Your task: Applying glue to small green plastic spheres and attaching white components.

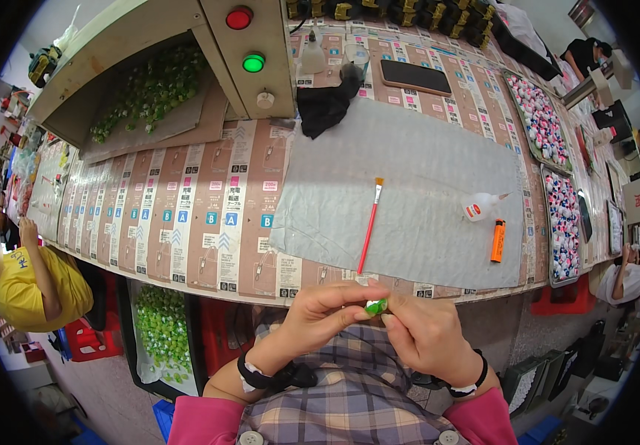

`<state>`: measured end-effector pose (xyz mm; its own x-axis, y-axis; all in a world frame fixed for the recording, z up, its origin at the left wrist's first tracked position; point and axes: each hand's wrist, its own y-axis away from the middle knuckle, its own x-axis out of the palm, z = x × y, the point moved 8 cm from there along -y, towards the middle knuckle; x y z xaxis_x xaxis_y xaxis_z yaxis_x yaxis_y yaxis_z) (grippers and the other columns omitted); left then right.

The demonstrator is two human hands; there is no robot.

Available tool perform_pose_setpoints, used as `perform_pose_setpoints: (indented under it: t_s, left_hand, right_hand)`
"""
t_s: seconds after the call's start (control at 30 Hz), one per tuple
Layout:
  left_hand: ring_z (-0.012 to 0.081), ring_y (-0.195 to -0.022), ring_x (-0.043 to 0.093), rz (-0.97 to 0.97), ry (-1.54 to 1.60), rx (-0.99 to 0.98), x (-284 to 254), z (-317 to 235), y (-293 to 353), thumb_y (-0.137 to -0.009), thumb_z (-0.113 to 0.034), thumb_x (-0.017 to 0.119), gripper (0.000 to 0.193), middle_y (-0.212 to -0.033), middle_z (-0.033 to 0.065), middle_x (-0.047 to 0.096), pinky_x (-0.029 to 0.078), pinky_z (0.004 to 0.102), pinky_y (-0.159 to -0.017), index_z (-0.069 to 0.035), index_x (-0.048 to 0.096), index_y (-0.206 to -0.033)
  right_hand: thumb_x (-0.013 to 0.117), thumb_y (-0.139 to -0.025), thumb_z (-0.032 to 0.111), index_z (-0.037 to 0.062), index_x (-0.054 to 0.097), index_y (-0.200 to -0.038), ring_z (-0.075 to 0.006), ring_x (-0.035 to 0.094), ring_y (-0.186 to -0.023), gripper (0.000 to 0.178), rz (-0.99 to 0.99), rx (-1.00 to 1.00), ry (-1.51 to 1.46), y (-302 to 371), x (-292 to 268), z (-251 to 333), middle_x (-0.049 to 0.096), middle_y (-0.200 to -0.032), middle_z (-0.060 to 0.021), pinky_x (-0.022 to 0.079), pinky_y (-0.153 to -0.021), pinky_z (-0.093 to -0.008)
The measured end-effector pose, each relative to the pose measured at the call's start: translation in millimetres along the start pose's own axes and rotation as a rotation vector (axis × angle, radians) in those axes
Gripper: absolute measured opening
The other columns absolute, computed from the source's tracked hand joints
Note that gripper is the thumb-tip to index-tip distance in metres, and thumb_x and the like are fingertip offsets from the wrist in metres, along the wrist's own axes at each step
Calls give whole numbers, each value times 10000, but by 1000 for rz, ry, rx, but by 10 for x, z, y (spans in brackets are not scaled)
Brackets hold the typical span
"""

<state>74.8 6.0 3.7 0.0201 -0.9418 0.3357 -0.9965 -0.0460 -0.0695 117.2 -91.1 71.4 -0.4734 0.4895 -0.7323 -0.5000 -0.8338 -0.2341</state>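
Note:
My left hand (pixel 318 320) and my right hand (pixel 431 335) meet just off the table's near edge, fingertips closed on a small green-and-white piece (pixel 376 306). Its exact kind is too small to make out, and fingers cover part of it. Beyond my hands, a red-handled brush (pixel 370 226) lies on a grey cloth (pixel 423 170). Farther right on that cloth are a small white squeeze bottle (pixel 481 207) with a pointed tip and an orange lighter (pixel 498 241).
A machine (pixel 249 81) with red and green buttons stands far left, green pieces (pixel 153 93) in its opening. A black rag (pixel 327 104) and a phone (pixel 415 76) lie behind the cloth. Trays (pixel 561 222) of colourful pieces line the right. Below left sits a bin (pixel 200 334). A person in yellow (pixel 38 285) works left.

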Motion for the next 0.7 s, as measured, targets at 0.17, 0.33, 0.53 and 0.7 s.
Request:
perform_pose_setpoints:
  t_s: [0.17,0.33,0.53,0.7]
  left_hand:
    - [140,-924,565,-4,31,-21,4,10,-2,-821,-64,575,285,-1019,88,603,452,250,-796,-14,576,-1102]
    - [158,-926,574,2,-41,5,1,-27,0,-822,-60,573,267,-1016,109,604,457,263,-805,2,579,-1082]
    - [170,-926,581,-4,17,-12,5,-11,4,-820,-65,575,254,-1014,125,606,460,270,-803,15,587,-1060]
    - [147,-930,570,20,-28,5,9,-20,8,-810,-9,561,287,-1032,95,608,454,253,-797,-14,580,-1097]
  right_hand:
    - [560,-775,102,-33,547,-1048,-178,512,-453,305,0,8,54,-6,2,11,505,-587,-54,386,-406,-296]
    - [568,-768,104,-38,549,-1035,-176,509,-447,302,7,-17,70,8,9,18,502,-582,-54,384,-405,-295]
    - [571,-760,93,-44,551,-1008,-183,507,-443,284,15,-18,25,3,-3,25,499,-577,-57,381,-405,-296]
    - [568,-757,86,-43,552,-1001,-187,507,-445,277,-7,-11,9,5,-7,19,498,-577,-58,382,-407,-298]
